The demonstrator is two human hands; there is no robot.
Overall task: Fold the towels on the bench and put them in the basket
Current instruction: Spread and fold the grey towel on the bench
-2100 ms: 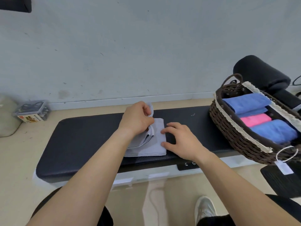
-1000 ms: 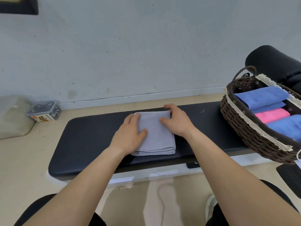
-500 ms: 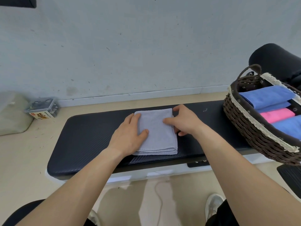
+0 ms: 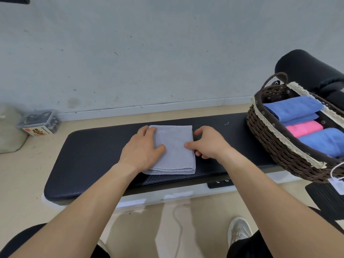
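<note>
Your right hand (image 4: pixel 210 144) now sits at the 3 o'clock edge of the grey towel (image 4: pixel 175 148), no longer along its far edge as half a second ago. Your left hand (image 4: pixel 141 151) is a touch nearer the far-left corner, and the towel itself is where it was. It lies folded in a layered rectangle at the middle of the bench (image 4: pixel 89 157).

Your left fingers are straight and flat, pressing the 9 o'clock edge, thumb on top. Your right thumb rests on the cloth with the fingers curled at the edge, apparently pinching it; whether they reach under every layer I cannot tell. That is the risk: lift with only the top layers caught and the stack fans open.

The basket (image 4: pixel 275 146), at 3 o'clock, already holds blue towels (image 4: pixel 290 108) and a pink towel (image 4: pixel 303 128) packed close. Room looks limited, so a fold dragged over the rim may open or disturb them.
</note>
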